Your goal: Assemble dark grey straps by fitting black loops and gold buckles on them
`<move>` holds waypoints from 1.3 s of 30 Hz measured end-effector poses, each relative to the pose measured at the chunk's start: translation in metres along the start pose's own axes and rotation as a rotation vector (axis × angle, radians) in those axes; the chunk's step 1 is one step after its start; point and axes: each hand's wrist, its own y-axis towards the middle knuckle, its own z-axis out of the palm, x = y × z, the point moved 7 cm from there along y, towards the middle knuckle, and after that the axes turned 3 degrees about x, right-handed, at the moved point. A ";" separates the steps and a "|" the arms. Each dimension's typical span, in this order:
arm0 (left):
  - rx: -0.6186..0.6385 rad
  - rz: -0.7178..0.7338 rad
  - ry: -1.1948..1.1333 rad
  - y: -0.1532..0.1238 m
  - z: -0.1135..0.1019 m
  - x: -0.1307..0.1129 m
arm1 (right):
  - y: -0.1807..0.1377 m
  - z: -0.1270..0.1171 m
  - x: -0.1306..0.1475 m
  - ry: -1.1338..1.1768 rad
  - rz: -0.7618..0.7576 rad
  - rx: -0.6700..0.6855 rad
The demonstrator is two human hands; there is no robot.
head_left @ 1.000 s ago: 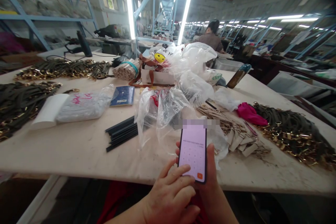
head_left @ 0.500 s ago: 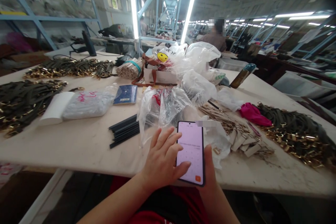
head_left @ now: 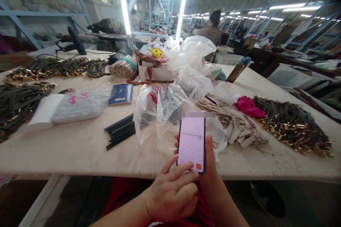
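A smartphone (head_left: pixel 191 142) with a calculator on its lit screen stands tilted at the table's front edge. My right hand (head_left: pixel 211 159) is wrapped round it from the right, its fingertips showing at the phone's left side. Over the lower part of the screen, my left hand (head_left: pixel 173 188) holds nothing; its index and middle fingers are stretched out by the keys, the others partly curled. Just behind the phone lies a crumpled clear plastic bag (head_left: pixel 162 113). Left of that bag is a bundle of dark strips (head_left: pixel 121 133).
Dark straps with gold clasps lie in piles at left (head_left: pixel 23 103) and right (head_left: pixel 293 124). Beige strips (head_left: pixel 239 133), a pink cloth (head_left: pixel 250 106), a blue booklet (head_left: pixel 120 94), a wrapped white packet (head_left: pixel 82 106) and a bottle (head_left: pixel 238 69) share the table. A person (head_left: pixel 211 32) is farther back.
My left hand has moved down the screen, from spread over its middle to the bottom keys. The phone stays in my right hand. The whole view has shifted slightly.
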 end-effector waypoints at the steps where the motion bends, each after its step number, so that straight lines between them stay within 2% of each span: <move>1: -0.005 -0.004 0.000 0.000 0.000 0.000 | 0.000 -0.001 0.001 0.000 -0.008 -0.001; 7: -0.005 -0.025 -0.013 -0.003 0.002 0.000 | 0.000 -0.005 0.001 0.011 -0.012 0.001; 14: -0.015 -0.051 0.010 -0.002 0.002 0.006 | 0.000 -0.006 -0.013 0.018 0.054 0.048; 21: -0.079 -0.089 0.009 -0.006 -0.006 0.012 | 0.006 -0.007 -0.014 -0.014 0.011 0.060; 33: -0.086 -0.084 0.002 -0.010 -0.009 0.011 | 0.002 -0.011 -0.019 -0.062 -0.012 -0.041; 39: -0.138 -0.170 -0.001 -0.017 -0.023 0.022 | 0.006 -0.010 -0.005 -0.038 -0.052 0.051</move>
